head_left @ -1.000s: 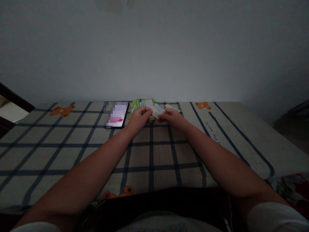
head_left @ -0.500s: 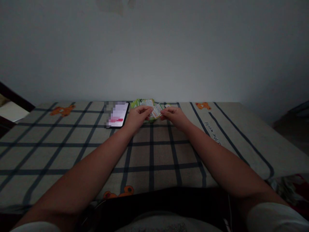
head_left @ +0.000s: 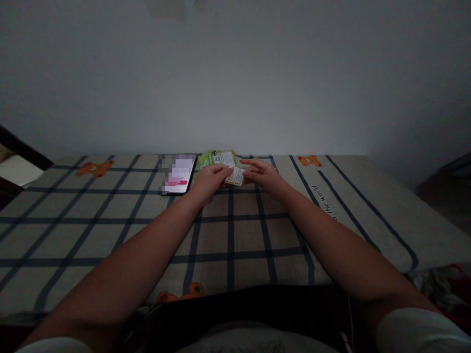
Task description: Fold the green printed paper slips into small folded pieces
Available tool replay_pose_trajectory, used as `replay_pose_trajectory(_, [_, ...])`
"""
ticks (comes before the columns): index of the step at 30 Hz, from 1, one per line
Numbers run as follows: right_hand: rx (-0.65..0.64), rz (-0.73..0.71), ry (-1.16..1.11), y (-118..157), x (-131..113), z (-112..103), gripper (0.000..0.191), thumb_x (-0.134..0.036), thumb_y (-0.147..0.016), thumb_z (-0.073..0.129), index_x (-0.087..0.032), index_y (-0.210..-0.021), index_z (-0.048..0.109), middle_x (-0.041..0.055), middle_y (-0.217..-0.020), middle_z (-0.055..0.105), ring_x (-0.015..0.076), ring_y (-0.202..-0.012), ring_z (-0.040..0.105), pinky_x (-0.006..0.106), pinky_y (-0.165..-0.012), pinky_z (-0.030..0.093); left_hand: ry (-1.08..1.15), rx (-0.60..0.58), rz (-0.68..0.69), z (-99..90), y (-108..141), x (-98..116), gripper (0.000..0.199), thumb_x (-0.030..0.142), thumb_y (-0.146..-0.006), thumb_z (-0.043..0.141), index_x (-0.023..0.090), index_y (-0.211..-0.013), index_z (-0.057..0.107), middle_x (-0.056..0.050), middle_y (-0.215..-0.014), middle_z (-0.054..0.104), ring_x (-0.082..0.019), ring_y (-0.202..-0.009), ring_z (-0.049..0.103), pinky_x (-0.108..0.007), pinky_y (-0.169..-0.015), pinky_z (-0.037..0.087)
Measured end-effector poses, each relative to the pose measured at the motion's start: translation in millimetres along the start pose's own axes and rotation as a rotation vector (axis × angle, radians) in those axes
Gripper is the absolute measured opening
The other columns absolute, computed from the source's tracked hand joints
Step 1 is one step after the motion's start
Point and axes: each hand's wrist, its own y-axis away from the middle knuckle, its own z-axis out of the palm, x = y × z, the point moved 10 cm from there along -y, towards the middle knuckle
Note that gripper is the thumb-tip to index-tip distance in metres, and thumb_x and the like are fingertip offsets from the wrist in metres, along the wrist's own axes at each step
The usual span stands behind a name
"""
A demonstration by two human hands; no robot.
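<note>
Between my hands is a small printed packet, white with green and orange edging. My left hand is closed, pinching the packet's left side under the thumb. From the other side, my right hand holds its right edge between the thumb and a lower finger, with the index finger stretched out above. Just behind the packet, a larger green and white printed packet lies on the table near the wall, its front part hidden by my hands and the small packet.
A phone with a lit, partly blurred screen lies left of my left hand. A checked cloth with bear prints covers the table. Behind it rises a plain grey wall. Part of a dark wooden chair shows at far left.
The small packet has turned from a slant to nearly level and come slightly lower. My right index finger has lifted off and stretched out. The phone has not moved.
</note>
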Motion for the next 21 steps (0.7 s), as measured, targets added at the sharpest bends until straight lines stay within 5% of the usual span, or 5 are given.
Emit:
replay_pose_trajectory(7, [0.065, -0.093, 0.084, -0.5, -8.8, -8.0, 0.041, -0.04, -0.075, 0.078, -0.022, -0.11, 0.066, -0.0004, -0.078, 0.068, 0.014, -0.07, 0.063, 0.032, -0.072, 0.055, 0.121, -0.045, -0.065, 8.7, 2.3, -3.9, 0.034, 0.046, -0.071, 0.077, 0.015, -0.084, 0.073, -0.007, -0.086, 0.072, -0.014, -0.072, 0.063, -0.022, -0.059, 0.047])
replay_pose_trajectory(13, [-0.043, -0.351, 0.444, 9.3, -40.7, 8.4, 0.032, -0.036, -0.073, 0.081, -0.032, -0.105, 0.075, 0.0055, -0.121, 0.063, 0.0211, -0.111, 0.059, 0.034, -0.081, 0.055, 0.137, 0.023, -0.115, 0.6, -0.4, -9.2, 0.022, 0.035, -0.069, 0.075, 0.014, -0.073, 0.07, -0.004, -0.068, 0.066, -0.009, -0.053, 0.052, -0.022, -0.049, 0.04])
replay_pose_trajectory(21, [-0.061, -0.403, 0.56, 12.0, -43.5, 14.4, 0.02, -0.037, -0.076, 0.08, -0.033, -0.095, 0.079, 0.0039, -0.102, 0.069, 0.0203, -0.096, 0.061, 0.039, -0.092, 0.049, 0.234, -0.039, -0.148, 8.6, -1.7, -13.7, 0.025, 0.039, -0.07, 0.077, 0.016, -0.074, 0.069, -0.002, -0.065, 0.064, -0.009, -0.051, 0.051, -0.021, -0.046, 0.037])
